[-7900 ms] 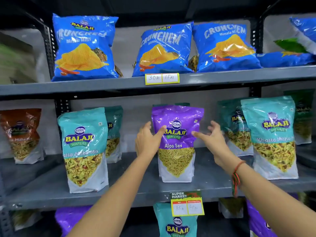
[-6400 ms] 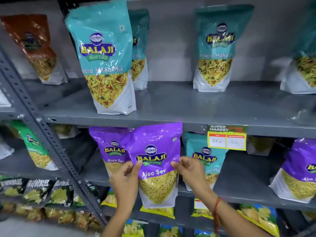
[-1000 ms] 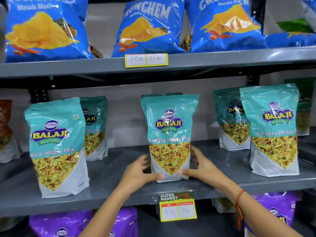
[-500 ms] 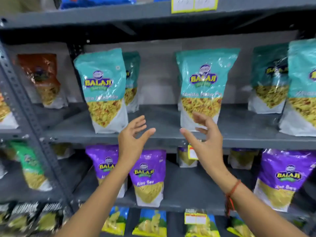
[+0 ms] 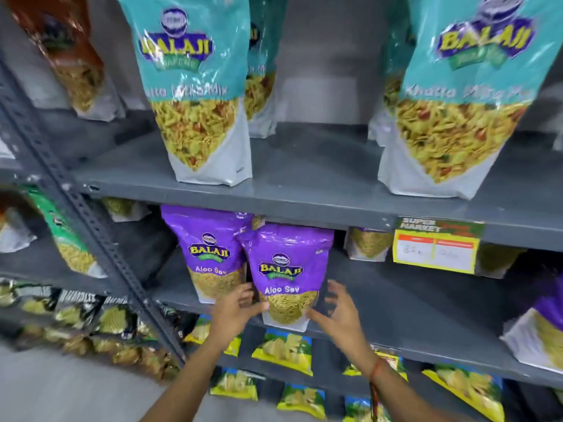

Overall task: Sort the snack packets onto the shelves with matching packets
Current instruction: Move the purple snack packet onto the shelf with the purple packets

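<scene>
While both spread hands flank it, purple packet point(image 5: 288, 275) reads "BALAJI Aloo Sev".

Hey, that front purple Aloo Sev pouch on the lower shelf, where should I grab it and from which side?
Take the front Aloo Sev pouch by its two side edges, low down near the filled part, coming straight from the front. It stands upright at the shelf's front edge, and another purple pouch sits close on its left, so top access is tight under the shelf above. The left hand and right hand already flank it.
</scene>
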